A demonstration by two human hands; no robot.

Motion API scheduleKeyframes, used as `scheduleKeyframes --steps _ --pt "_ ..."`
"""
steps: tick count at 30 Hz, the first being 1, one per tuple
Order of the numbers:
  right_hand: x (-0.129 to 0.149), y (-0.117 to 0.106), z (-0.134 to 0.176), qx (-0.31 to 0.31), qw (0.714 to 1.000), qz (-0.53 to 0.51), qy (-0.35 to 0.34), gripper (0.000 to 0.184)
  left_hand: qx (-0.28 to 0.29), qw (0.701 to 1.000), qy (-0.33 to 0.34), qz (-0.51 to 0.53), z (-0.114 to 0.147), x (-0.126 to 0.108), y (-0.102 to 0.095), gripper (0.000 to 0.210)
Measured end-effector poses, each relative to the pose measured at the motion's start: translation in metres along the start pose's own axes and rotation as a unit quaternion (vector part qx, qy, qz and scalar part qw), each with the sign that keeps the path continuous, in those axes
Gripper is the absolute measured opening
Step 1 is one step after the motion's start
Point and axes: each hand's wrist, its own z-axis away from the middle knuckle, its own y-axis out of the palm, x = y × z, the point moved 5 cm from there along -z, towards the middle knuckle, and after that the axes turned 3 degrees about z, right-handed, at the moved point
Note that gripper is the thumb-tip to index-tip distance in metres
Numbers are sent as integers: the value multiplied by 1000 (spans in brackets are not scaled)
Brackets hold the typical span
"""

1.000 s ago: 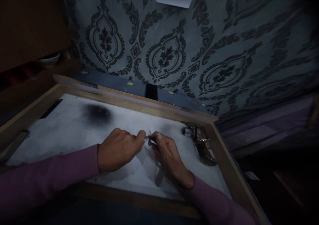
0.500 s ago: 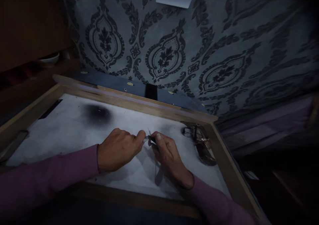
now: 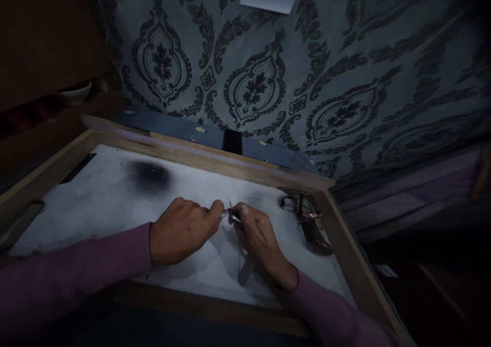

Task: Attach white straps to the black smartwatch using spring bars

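Over the white surface (image 3: pixel 184 280) of a wooden-framed tray, my left hand (image 3: pixel 186 232) is closed. Thumb and forefinger pinch a small pale piece (image 3: pixel 225 212), too small to name. Just to its right, my right hand (image 3: pixel 261 237) is closed around a slim dark tool (image 3: pixel 233 214), whose tip meets the pale piece. Most of this tool is hidden by the fingers, so its kind is unclear. A thin, light, pointed bit (image 3: pixel 230 202) sticks up between the two hands. The fingertips are close together but apart.
Dark glossy items (image 3: pixel 316 237), perhaps eyeglasses, lie along the tray's right side. A flat black strip (image 3: pixel 79 168) rests at the far left, a long handle-like object (image 3: pixel 23 224) nearer. The wooden rim (image 3: pixel 207 157) surrounds the surface; patterned wallpaper (image 3: pixel 253 86) stands behind.
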Motion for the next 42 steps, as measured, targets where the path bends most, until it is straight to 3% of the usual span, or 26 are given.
scheduleKeyframes --steps 7,25,35,42 --pt "0 0 0 -1 1000 -12 8 57 23 1000 1 2 0 -1 -1 2" --pt "0 1 2 0 1000 -11 18 57 -8 1000 4 19 1 0 -1 5" --pt "1 1 0 2 1000 0 -4 55 12 1000 8 -12 1 -3 1 4" --pt "7 1 3 -12 997 66 -41 56 18 999 35 -31 3 -7 4 13"
